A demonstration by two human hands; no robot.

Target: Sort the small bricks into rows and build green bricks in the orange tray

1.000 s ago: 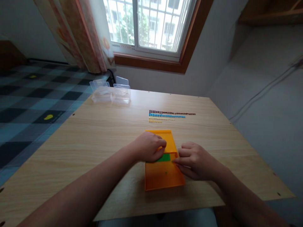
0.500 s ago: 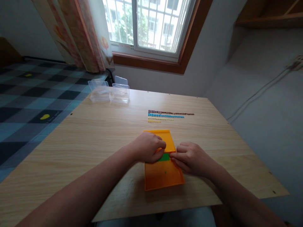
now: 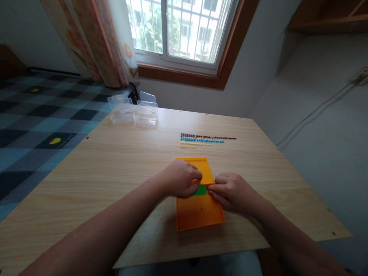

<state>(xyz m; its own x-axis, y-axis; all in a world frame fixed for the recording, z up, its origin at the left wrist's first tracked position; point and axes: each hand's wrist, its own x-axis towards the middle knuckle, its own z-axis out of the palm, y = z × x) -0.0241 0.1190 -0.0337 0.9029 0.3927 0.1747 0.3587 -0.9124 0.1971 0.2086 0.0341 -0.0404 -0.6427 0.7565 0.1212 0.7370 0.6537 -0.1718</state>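
An orange tray-like box [image 3: 191,220] lies near the table's front, its two raised-edge halves one behind the other. Between the halves shows a flat green piece [image 3: 200,190]. My left hand [image 3: 185,178] is closed over the left side of the box at the green piece; what its fingers hold is hidden. From the right, my right hand [image 3: 230,191] is closed with its fingertips at the box's right edge, by the end of the green piece. I cannot make out what is in that pinch. A tiny dark green bit [image 3: 201,209] lies in the near half.
Beyond the box, small pieces lie sorted in rows: dark brown [image 3: 201,136], blue [image 3: 201,140], pale ones and yellow [image 3: 188,147]. Clear plastic boxes [image 3: 146,115] with raised lids stand at the table's far left corner. A checked bed [image 3: 43,115] adjoins on the left.
Both hands stay at the same place on the box. The whole view has shifted very slightly; nothing else visibly differs.
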